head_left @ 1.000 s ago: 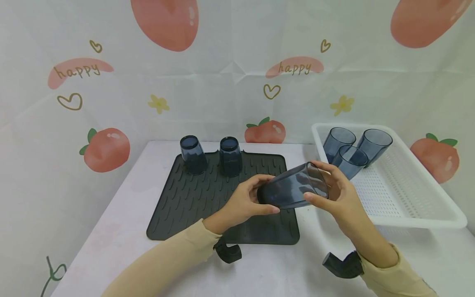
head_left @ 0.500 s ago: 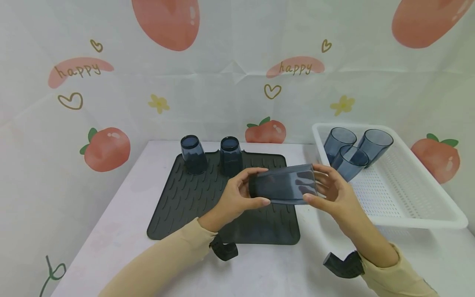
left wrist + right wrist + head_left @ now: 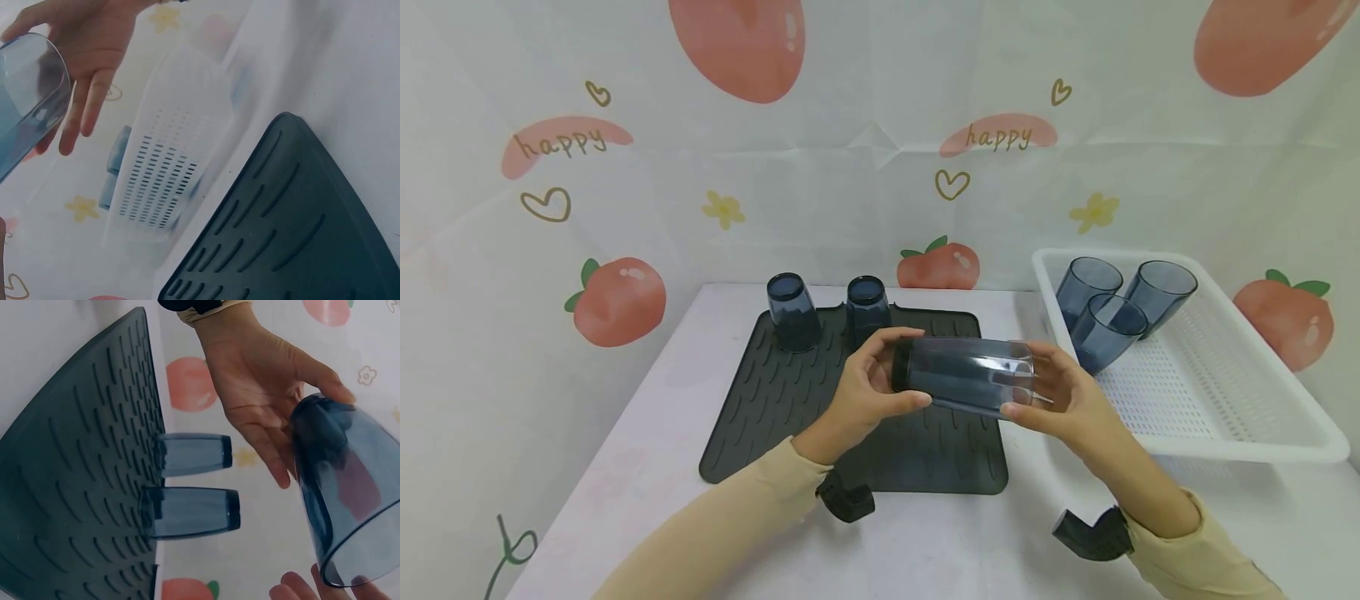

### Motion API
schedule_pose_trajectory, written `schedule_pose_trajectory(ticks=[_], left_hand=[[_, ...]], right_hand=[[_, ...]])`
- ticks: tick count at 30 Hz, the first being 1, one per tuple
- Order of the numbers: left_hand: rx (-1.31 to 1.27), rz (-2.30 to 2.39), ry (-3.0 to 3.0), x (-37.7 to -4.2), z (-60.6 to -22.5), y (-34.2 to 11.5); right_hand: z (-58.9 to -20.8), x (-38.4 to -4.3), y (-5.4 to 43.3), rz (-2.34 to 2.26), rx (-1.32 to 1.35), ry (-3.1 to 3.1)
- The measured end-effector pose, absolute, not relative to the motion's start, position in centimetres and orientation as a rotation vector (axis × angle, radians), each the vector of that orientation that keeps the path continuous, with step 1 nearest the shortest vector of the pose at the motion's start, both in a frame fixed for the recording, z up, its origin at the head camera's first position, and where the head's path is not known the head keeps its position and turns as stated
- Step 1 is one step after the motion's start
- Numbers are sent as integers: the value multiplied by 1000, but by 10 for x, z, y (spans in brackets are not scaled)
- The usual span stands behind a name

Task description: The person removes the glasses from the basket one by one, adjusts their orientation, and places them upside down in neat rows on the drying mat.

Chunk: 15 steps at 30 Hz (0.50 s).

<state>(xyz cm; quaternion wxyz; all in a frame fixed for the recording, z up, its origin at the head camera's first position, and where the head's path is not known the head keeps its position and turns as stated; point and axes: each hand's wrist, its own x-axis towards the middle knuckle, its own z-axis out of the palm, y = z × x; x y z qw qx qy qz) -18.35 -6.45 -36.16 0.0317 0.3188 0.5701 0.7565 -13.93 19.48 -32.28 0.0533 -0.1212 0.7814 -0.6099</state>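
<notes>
A blue-grey drinking glass lies sideways in the air between both hands, over the right part of a dark drying mat. My left hand grips its thick base end, thumb below and fingers on top. At the rim end, my right hand holds it with thumb and fingers. In the right wrist view the tumbler's open rim faces the right fingertips. Two more glasses, one at the left and another beside it, stand upside down at the mat's back edge.
A white perforated basket stands on the right side of the white table. Three glasses lean, mouths up, in its back left corner. A printed cloth hangs behind the table.
The held glass has swung from a slant to nearly level and shifted left. The left hand has moved left and slightly up with it; the right hand has shifted slightly left.
</notes>
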Motion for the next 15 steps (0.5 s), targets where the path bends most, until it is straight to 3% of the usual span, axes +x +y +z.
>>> schedule_pose_trajectory(ticks=[15], left_hand=[[1170,2360,1709,-184,-353,-68]], right_hand=[[-326,-140,196,-1737,-549,2413]])
